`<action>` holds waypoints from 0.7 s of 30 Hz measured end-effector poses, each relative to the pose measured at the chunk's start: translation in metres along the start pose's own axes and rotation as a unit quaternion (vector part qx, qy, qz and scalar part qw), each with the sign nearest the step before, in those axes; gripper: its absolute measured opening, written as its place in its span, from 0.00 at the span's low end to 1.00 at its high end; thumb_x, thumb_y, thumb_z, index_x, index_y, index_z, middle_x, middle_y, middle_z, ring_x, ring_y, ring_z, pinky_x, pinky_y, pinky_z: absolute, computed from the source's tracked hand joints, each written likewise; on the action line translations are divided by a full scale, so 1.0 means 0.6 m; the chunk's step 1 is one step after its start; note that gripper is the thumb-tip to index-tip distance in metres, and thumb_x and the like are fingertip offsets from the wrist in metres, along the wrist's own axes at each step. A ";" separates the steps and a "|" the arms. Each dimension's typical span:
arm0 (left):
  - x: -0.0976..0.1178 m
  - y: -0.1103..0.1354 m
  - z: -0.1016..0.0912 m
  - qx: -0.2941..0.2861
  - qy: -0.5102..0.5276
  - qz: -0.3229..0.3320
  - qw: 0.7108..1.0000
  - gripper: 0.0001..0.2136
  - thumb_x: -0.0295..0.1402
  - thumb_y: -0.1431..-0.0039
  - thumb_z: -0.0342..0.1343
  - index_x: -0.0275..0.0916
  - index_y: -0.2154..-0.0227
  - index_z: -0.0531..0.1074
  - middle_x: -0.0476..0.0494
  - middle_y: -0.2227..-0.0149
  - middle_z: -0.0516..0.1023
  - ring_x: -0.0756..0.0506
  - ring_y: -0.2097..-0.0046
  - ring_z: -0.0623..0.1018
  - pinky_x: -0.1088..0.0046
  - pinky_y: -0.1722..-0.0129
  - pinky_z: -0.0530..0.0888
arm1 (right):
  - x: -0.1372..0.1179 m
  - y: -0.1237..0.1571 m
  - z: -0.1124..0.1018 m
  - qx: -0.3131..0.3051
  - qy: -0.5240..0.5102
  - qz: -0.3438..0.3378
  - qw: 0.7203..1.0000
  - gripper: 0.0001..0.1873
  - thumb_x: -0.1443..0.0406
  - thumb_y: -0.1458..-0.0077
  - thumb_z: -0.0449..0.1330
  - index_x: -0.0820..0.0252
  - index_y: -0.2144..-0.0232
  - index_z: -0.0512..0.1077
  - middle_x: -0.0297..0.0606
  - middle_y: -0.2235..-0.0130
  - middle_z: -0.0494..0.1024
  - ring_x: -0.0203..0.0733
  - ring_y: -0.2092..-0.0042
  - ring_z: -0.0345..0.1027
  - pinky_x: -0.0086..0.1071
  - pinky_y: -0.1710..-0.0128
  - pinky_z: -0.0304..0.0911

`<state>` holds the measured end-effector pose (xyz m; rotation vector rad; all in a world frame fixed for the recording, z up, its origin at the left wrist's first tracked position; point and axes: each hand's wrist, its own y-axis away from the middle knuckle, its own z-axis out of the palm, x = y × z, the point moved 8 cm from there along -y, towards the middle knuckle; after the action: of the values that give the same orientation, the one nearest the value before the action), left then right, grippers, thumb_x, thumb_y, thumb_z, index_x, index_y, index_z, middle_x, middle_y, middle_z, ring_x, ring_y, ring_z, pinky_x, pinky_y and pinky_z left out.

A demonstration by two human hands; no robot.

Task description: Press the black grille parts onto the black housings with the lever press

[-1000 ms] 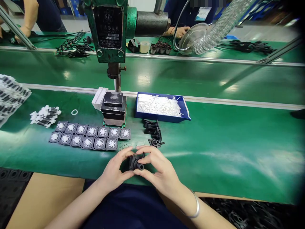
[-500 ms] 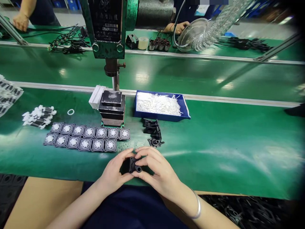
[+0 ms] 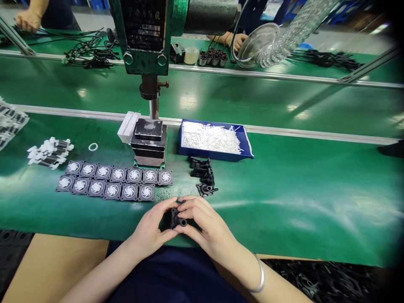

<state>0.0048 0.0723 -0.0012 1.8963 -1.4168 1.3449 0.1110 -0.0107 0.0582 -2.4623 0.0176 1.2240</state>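
Observation:
Between my two hands, just above the near edge of the green bench, is a black plastic part with a square flange and a round tube end. My left hand grips its left side with thumb and fingertips. From the right, the fingers and thumb of my right hand close on the same part; they hide some of it. Beyond my hands lie several similar black plastic parts. To the left, two rows of square black pieces with white swirl discs lie flat on the bench.
A press stands over a dark block fixture with white blocks beside it. Right of that sits a blue bin of white sticks. White-and-black parts and a white ring lie left. Co-workers' hands are across the bench.
Both hands stay in nearly the same place, still holding the black plastic part. The view has shifted slightly. A co-worker's hand at the far left has moved a little.

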 end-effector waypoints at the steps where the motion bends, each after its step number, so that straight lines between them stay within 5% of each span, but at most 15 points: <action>1: 0.001 -0.001 -0.001 0.001 -0.005 0.002 1.000 0.31 0.34 0.39 0.62 0.46 0.36 0.56 0.37 0.45 0.76 0.41 0.45 0.79 0.60 0.45 0.77 | 0.001 0.000 0.001 0.000 0.000 0.004 1.000 0.08 0.64 0.38 0.62 0.57 0.57 0.69 0.41 0.57 0.76 0.45 0.47 0.68 0.43 0.46 0.68; 12: 0.018 -0.016 -0.007 -0.025 -0.030 0.012 0.999 0.28 0.33 0.40 0.63 0.43 0.39 0.61 0.37 0.43 0.75 0.40 0.44 0.78 0.58 0.44 0.76 | 0.010 0.002 0.010 0.013 -0.006 0.017 1.000 0.06 0.62 0.38 0.62 0.56 0.62 0.69 0.39 0.60 0.75 0.44 0.55 0.70 0.41 0.52 0.69; 21: 0.022 -0.012 -0.009 0.011 -0.017 0.048 0.999 0.28 0.33 0.43 0.65 0.43 0.41 0.64 0.38 0.46 0.77 0.41 0.46 0.79 0.59 0.45 0.77 | 0.004 -0.001 0.014 -0.007 0.003 0.012 1.000 0.09 0.56 0.37 0.60 0.55 0.61 0.70 0.40 0.58 0.75 0.44 0.53 0.71 0.37 0.52 0.70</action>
<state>0.0093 0.0730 0.0141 1.8945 -1.5331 1.3840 0.1057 -0.0069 0.0521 -2.4847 0.0408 1.2309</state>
